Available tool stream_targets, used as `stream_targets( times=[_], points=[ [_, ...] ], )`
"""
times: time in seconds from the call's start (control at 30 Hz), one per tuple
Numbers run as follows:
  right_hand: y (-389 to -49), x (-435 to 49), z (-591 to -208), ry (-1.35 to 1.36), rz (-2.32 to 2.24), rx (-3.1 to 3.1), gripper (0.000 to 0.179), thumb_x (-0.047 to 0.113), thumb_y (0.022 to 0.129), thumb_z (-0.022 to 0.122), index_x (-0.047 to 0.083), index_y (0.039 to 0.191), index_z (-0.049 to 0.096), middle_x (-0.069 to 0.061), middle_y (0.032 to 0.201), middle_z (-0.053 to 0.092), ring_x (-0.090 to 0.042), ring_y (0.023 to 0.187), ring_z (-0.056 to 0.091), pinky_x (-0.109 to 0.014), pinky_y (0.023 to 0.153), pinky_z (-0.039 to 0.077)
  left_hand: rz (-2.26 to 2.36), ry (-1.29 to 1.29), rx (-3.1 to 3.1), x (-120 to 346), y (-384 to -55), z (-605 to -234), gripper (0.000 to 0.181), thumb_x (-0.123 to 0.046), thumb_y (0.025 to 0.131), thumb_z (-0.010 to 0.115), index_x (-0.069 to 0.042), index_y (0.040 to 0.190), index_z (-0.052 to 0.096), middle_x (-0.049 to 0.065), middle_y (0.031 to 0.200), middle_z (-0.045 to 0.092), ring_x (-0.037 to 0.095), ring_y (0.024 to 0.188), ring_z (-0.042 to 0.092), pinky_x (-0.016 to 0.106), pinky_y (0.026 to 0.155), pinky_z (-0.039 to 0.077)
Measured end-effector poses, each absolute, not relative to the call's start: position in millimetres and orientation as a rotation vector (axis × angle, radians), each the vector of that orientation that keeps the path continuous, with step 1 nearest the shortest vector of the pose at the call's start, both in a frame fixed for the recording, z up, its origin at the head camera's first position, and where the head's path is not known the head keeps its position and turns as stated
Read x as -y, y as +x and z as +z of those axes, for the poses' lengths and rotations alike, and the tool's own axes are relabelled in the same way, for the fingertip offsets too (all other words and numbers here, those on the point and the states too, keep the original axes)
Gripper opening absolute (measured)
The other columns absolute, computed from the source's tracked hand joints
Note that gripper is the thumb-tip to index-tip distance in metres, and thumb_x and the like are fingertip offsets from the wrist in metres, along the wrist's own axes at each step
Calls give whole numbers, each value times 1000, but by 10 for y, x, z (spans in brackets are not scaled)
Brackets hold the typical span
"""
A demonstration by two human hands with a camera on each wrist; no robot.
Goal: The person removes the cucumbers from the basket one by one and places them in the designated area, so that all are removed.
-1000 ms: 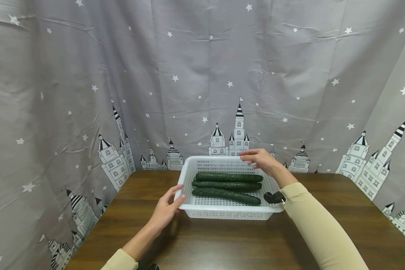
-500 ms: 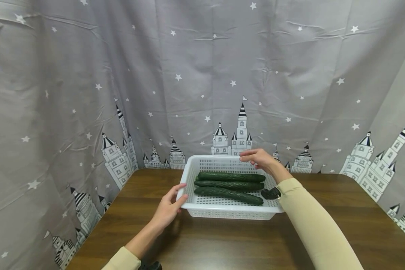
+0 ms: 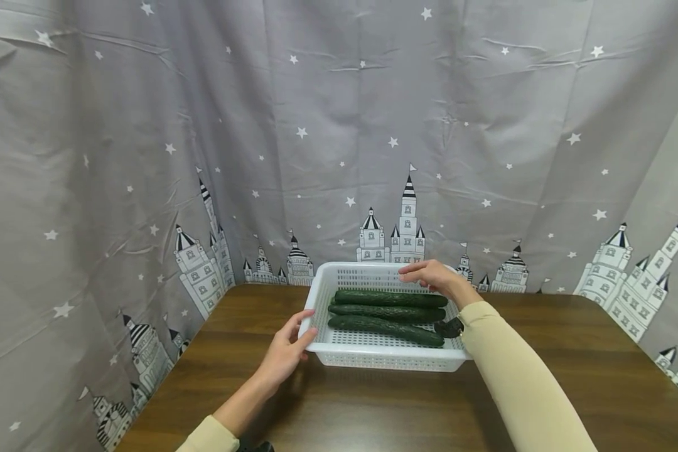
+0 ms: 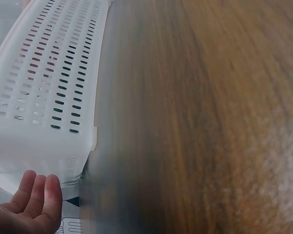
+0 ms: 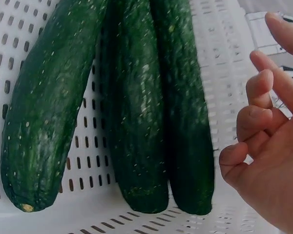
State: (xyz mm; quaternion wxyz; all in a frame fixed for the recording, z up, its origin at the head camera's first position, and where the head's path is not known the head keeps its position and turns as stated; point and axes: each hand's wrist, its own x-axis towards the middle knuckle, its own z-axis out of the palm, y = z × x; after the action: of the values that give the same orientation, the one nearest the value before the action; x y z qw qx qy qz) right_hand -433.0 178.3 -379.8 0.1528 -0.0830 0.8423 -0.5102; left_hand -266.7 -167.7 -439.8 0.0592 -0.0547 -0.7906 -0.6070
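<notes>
From where I stand, the left hand (image 3: 282, 355) is curled at the left end of the white plastic basket (image 3: 392, 363), thumb and forefinger at the rim, with more fingertips (image 4: 52, 195) bent just outside the end wall; I take that for a light grip. The right hand (image 3: 434, 276) is at the far rim, well round to the right, fingers (image 5: 253, 119) loosely bent and partly spread with nothing between them; I can't tell whether they touch the rim. For a steady hold, I'd want that right hand closed properly on the plastic, opposite the left, so the load doesn't hang from 1 end. Inside, 3 cucumbers lie lengthwise: the far cucumber (image 3: 390, 299) and the middle cucumber (image 3: 390, 313) side by side, the near cucumber (image 3: 385, 329) slanting away from them to the right. They look smooth enough to slide, so keeping the basket level and moving it slowly seems wisest. It appears to rest on the wooden surface (image 3: 373, 414), towards the castle-print curtain (image 3: 344, 125), where knocking its far side into the cloth is the likely slip.
</notes>
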Motion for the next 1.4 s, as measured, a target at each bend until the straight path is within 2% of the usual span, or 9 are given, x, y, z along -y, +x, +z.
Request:
stream_targets(
  times=[0.03,0.17,0.53,0.6,0.7,0.8,1.03,1.27,1.4],
  points=[
    [-4334,-1787,-3813,-231,-1459,-2411,53,32,91,75,10,137,63,-12,132,60,-16,63,36,-32,62,31,-1838,-161,2396,1675,-2666,-4400,43,-18,99,64,-17,141,54,20,104,63,17,81,57,34,66,51],
    [-4357,-1811,-3853,-222,-1443,-2417,56,35,89,77,11,137,63,-10,134,60,-15,63,36,-31,62,31,-1843,-157,2392,1672,-2668,-4410,43,-18,99,65,-18,141,55,18,103,64,18,82,57,36,67,53],
    [-4406,-1827,-3923,-207,-1415,-2447,41,33,85,80,16,122,74,-7,128,67,-13,62,39,-29,60,35,-1822,-158,2392,1672,-2654,-4413,45,-18,99,65,-16,142,53,18,108,65,17,83,58,37,65,52],
    [-4416,-1821,-3953,-244,-1396,-2462,43,32,85,80,14,123,73,-9,131,67,-14,71,47,-29,67,41,-1829,-155,2393,1667,-2648,-4403,45,-18,98,65,-18,142,54,18,109,65,17,84,58,38,66,52],
    [-4422,-1805,-3994,-308,-1352,-2490,43,28,89,77,7,125,71,-11,135,65,-22,102,62,-35,91,50,-1834,-148,2395,1662,-2643,-4393,44,-19,98,65,-19,141,54,17,110,65,17,84,59,38,67,53],
    [-4420,-1790,-4018,-368,-1292,-2523,41,24,91,74,3,125,69,-12,136,64,-31,131,55,-44,109,44,-1831,-146,2396,1659,-2643,-4394,43,-18,99,65,-19,141,55,16,110,65,18,85,59,37,67,53],
    [-4412,-1792,-4010,-382,-1170,-2597,34,24,83,80,8,113,77,-11,131,67,-34,130,56,-47,108,45,-1835,-161,2395,1652,-2658,-4395,43,-18,99,65,-19,141,55,16,110,65,18,85,59,36,66,52],
    [-4403,-1775,-4010,-445,-1029,-2614,39,23,83,80,5,118,75,-16,137,63,-36,133,52,-49,111,41,-1839,-164,2392,1657,-2656,-4401,43,-17,98,65,-19,140,54,15,111,65,17,85,59,36,66,52],
    [-4398,-1742,-4021,-476,-956,-2658,40,20,79,82,4,115,75,-17,133,65,-36,130,54,-48,112,40,-1849,-164,2389,1668,-2655,-4403,43,-18,99,64,-19,141,54,17,112,65,18,86,59,36,67,52]
  ],
)
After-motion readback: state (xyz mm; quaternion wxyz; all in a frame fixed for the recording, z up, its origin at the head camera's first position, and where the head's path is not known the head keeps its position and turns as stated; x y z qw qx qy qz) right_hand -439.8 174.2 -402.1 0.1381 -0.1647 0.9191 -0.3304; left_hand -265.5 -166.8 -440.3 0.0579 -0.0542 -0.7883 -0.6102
